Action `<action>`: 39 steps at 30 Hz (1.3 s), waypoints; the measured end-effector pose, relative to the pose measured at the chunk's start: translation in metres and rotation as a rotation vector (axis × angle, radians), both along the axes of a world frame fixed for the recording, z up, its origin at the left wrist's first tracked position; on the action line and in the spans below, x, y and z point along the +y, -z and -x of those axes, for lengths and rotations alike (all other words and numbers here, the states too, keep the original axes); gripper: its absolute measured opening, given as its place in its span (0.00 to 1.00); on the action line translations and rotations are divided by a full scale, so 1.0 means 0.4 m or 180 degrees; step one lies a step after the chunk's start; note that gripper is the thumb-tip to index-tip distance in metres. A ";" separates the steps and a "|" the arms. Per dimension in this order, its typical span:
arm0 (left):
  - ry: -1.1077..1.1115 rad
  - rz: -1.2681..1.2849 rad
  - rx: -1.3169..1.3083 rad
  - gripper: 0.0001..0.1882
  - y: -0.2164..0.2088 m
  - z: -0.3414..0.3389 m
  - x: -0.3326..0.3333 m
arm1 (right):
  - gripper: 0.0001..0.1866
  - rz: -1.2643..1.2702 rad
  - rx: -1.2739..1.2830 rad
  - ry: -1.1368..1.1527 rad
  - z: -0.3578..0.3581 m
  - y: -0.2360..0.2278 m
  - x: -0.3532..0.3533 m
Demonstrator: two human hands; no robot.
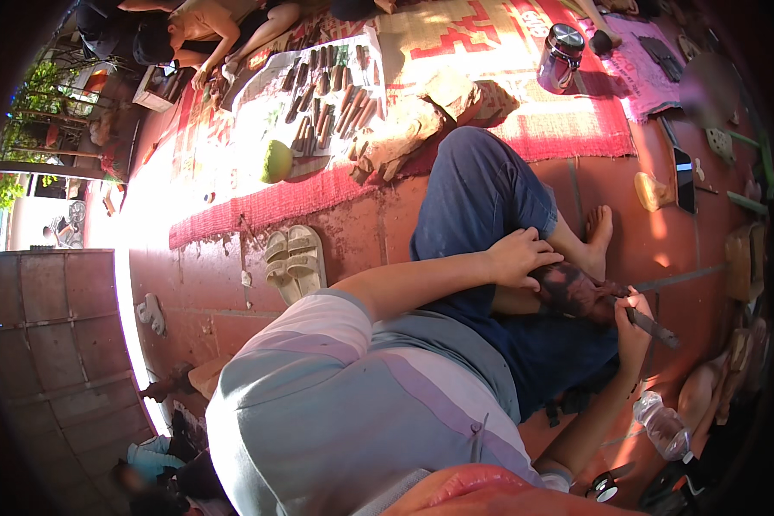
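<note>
A dark reddish-brown carved wood piece [572,292] lies across my lap, between my bent legs. My left hand [525,258] rests over its near-left end, with the fingers bent down onto it. At the other end, my right hand [634,322] is closed around a dark stick-like carving tool [655,328]. The tool's thick end sticks out past the fist to the lower right. Its inner end points at the wood, and I cannot tell whether it touches.
Several wooden-handled carving tools [322,95] lie on a white cloth [254,90] over a red mat [344,193]. A green fruit [276,162], rough wood [404,138], metal flask [561,58], sandals [296,262] and plastic bottle [665,427] stand around me. Another person [211,30] sits far left.
</note>
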State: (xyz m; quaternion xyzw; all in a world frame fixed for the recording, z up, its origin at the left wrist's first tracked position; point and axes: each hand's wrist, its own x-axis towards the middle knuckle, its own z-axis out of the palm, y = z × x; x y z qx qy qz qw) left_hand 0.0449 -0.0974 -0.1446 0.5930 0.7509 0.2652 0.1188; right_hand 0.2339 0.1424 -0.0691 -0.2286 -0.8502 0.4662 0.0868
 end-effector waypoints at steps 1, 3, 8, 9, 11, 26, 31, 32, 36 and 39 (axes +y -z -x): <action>-0.0030 0.0026 0.0004 0.41 -0.001 0.000 -0.002 | 0.06 0.0010 0.0025 -0.0002 0.005 0.000 -0.002; 0.0051 0.0018 -0.0034 0.41 -0.007 -0.001 0.013 | 0.05 0.0232 0.0574 0.0228 -0.016 0.022 0.012; 0.0202 -0.0160 -0.0053 0.38 -0.002 0.024 0.015 | 0.05 -0.0903 0.0768 -0.0346 0.008 0.026 0.010; 0.0168 -0.0159 -0.0054 0.38 -0.009 0.023 0.011 | 0.05 -0.0915 0.0756 -0.0365 0.013 0.031 0.011; 0.0107 -0.0055 -0.0018 0.38 -0.027 0.017 0.016 | 0.04 -0.0057 0.0886 0.0111 0.010 0.046 0.020; 0.0125 0.0084 0.0065 0.39 -0.032 0.005 0.024 | 0.03 0.0240 0.0578 0.0452 0.014 0.005 -0.029; 0.0148 0.0138 0.0034 0.38 -0.038 0.004 0.028 | 0.03 0.0306 0.0488 0.0538 0.024 0.010 -0.008; 0.0152 0.0128 0.0037 0.38 -0.035 0.005 0.028 | 0.04 0.0318 0.0628 0.0559 0.026 0.007 -0.004; 0.0161 0.0041 0.0105 0.38 -0.029 0.005 0.027 | 0.04 -0.0017 0.0704 0.0568 0.032 -0.010 -0.039; 0.0161 0.0068 0.0088 0.38 -0.028 0.010 0.030 | 0.05 -0.0400 0.0122 0.0729 0.052 -0.033 -0.047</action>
